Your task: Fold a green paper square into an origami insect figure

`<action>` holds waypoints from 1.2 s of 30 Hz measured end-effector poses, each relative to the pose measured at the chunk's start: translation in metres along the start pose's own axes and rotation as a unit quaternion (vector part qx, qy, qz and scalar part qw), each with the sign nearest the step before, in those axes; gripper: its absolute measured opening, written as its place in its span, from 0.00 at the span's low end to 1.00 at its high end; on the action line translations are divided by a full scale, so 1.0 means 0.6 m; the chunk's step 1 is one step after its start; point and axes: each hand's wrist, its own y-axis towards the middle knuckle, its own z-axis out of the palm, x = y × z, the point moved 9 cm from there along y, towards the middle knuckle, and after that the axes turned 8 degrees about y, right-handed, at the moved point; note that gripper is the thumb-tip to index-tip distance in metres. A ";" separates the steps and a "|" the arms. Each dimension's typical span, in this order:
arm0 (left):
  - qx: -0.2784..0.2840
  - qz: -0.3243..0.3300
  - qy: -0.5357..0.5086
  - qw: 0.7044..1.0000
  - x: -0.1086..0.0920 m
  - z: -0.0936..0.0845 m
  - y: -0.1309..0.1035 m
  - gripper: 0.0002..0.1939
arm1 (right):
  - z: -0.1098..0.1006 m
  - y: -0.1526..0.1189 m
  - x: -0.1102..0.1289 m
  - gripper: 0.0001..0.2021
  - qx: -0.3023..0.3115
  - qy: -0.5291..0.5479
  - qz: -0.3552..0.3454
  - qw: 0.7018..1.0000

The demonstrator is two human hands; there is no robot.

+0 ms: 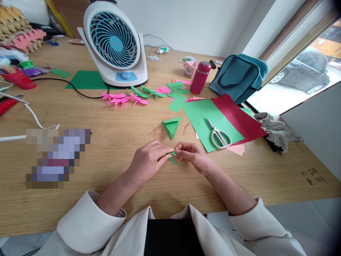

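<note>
A small folded piece of green paper is pinched between my two hands, just above the table. My left hand grips its left side, thumb and fingers together, and covers much of it. From the right, the fingertips of my right hand close on the other end. Beyond my hands lies a folded green paper triangle, touched by neither hand. To the right, scissors with white handles rest on a green sheet.
Pink folded paper figures and green ones lie before a white fan. Dark red sheets, a magenta bottle and a teal bag stand or lie at right. A pixelated patch covers something at left.
</note>
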 end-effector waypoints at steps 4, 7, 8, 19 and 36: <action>0.003 -0.055 -0.048 0.997 0.005 0.001 0.000 0.05 | 0.003 -0.001 -0.003 0.17 0.010 0.008 0.009 1.000; 0.007 -0.077 -0.068 0.995 0.008 0.003 -0.002 0.03 | 0.005 -0.002 -0.004 0.17 0.017 0.007 0.014 1.000; 0.005 -0.078 -0.072 0.994 0.008 0.004 -0.002 0.03 | 0.006 -0.003 -0.004 0.17 0.019 0.010 0.015 1.000; -0.028 0.021 0.004 0.999 -0.009 -0.002 0.000 0.03 | 0.001 0.001 -0.015 0.22 -0.011 0.036 0.048 0.998; -0.019 -0.042 -0.078 0.996 0.001 0.000 0.000 0.01 | -0.005 0.006 -0.020 0.19 0.049 0.038 0.055 0.997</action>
